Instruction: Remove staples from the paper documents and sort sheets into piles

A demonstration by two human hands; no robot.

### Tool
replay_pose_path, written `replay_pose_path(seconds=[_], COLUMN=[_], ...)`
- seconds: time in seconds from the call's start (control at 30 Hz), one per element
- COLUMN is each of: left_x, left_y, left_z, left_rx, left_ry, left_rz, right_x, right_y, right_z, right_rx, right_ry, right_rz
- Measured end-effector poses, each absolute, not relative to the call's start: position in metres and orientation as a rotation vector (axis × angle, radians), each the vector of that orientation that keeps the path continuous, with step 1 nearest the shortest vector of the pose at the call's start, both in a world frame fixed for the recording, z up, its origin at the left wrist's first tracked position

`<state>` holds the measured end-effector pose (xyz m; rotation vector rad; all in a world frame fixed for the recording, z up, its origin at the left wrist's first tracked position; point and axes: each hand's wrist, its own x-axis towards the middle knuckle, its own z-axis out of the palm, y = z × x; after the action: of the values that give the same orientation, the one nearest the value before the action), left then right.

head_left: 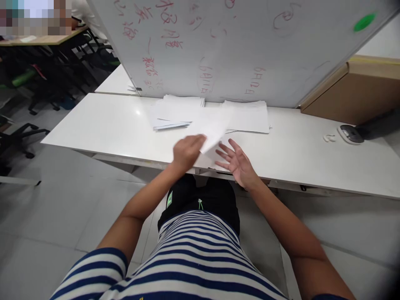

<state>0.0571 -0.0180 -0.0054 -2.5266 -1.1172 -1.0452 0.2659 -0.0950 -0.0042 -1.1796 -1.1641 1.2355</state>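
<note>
A white sheet of paper (210, 127) hangs over the desk, its near edge pinched in my left hand (188, 152). The sheet slants up and away toward the right. Just right of it, my right hand (239, 164) has its fingers spread, palm turned toward the sheet, with nothing in it. Behind the sheet, two stacks of white paper lie on the desk: a left stack (179, 108) with uneven edges, and a right stack (248, 116). The held sheet covers part of the space between them.
The white desk (109, 129) runs across in front of me. A whiteboard (218, 50) with red writing stands along its back. To the right are a cardboard box (353, 93), a computer mouse (351, 134) and a small white item (329, 138). Chairs (29, 135) stand far left.
</note>
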Motion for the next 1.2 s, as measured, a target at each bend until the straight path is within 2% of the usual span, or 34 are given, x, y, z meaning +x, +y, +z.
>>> replay_pose_path(seconds=[0.1,0.27,0.33,0.5,0.67,1.0,1.2], left_x=[0.076,0.075,0.068,0.063,0.065,0.06,0.063], left_y=[-0.053,-0.032,0.004,0.097,0.134,0.145,0.139], left_z=[-0.024,-0.027,-0.018,-0.007,-0.015,-0.019,-0.022], left_rx=[-2.723,-2.85,-2.837,-2.607,-2.602,-2.561,-2.638], left_ry=[-0.781,-0.548,-0.75,-1.621,-1.981,-2.018,-1.742], left_rz=[-0.86,-0.632,-0.578,-0.473,-0.327,-0.391,-0.429], right_x=[0.252,0.283,0.301,0.324,0.329,0.331,0.331], right_y=[-0.109,-0.111,-0.115,-0.125,-0.121,-0.118,-0.119], right_z=[-0.001,-0.036,-0.047,-0.058,-0.061,-0.054,-0.055], right_rx=[-1.188,-1.679,-1.773,-1.796,-1.797,-1.832,-1.819], right_ry=[-0.952,-0.987,-0.928,-0.752,-0.798,-0.775,-0.799], right_rz=[1.413,0.895,0.822,0.726,0.767,0.865,0.854])
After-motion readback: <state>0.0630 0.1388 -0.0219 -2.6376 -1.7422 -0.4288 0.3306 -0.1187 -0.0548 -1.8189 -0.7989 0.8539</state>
